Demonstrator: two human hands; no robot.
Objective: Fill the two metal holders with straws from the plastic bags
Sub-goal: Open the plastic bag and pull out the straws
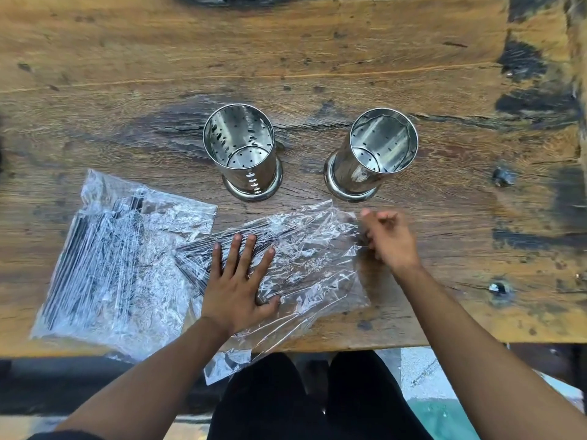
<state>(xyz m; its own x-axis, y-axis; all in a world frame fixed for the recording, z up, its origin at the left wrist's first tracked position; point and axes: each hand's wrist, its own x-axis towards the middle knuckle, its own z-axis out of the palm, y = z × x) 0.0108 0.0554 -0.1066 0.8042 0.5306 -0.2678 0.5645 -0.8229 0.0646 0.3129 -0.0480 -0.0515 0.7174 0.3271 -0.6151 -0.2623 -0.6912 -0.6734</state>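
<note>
Table [317, 58]: a worn wooden top, seen from above; its near edge is crossed by both forearms.

Left holder [246, 154]: a perforated metal cylinder on a flared base, stood upright; no straws are seen inside.

Right holder [374, 154]: a second metal cylinder of the same kind, set well apart from the first and likewise seen without straws.

Left bag [120, 258]: a crinkled clear plastic bag laid flat at the left, with dark straws visible through it (most along its left side).

Near bag [301, 265]: a clear bag laid in front of the holders, overhanging the table's near edge; dark straws [203, 252] are gathered in its left part.

Left hand [241, 281]: laid palm down on the near bag, fingers straight and spread, pressed over the straws.

Right hand [390, 239]: blurred, placed at the bag's right edge; the fingers are curled, and the plastic appears to be pinched (whether it is truly held cannot be told).
</note>
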